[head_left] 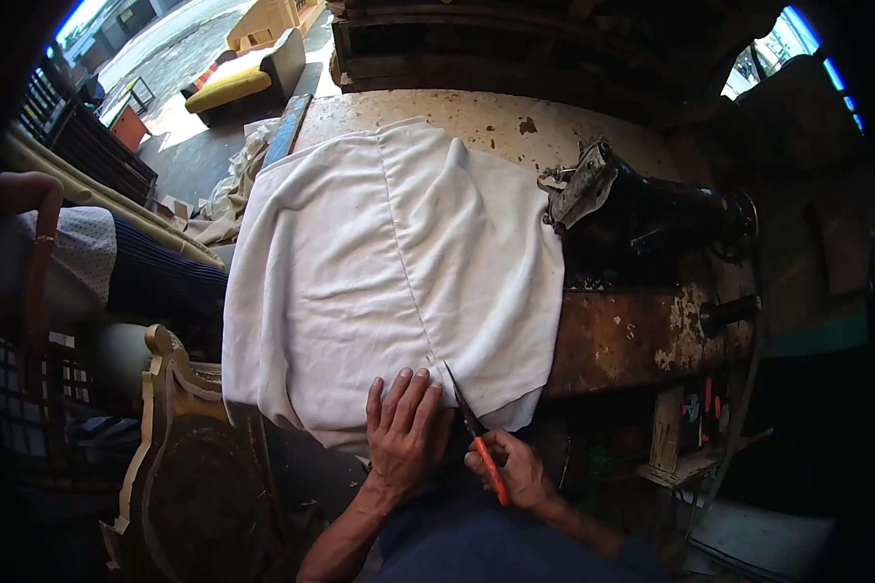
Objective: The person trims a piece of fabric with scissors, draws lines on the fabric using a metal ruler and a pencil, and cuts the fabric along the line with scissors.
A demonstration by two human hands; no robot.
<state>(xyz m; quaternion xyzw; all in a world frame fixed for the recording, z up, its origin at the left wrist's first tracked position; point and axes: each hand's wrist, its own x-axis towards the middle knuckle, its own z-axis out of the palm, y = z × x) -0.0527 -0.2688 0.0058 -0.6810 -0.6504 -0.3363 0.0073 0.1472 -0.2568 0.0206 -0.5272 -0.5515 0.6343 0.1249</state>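
A large piece of white fabric [345,262] with a seam running down its middle is spread over the sewing table. My left hand [404,428] lies on its near edge, fingers stretched out and pressing the cloth. Just to the right, my right hand [517,471] is closed around the orange handles of a pair of scissors [469,418]. The dark blades point up and away, their tip at the fabric close to the lower end of the seam. Whether the blades are apart I cannot tell.
A black sewing machine [642,209] stands at the fabric's right on the worn wooden table [603,340]. A carved chair frame [156,437] is at the lower left. Beside the table at left sits another person [78,253]. A yellow sofa [228,92] stands outside.
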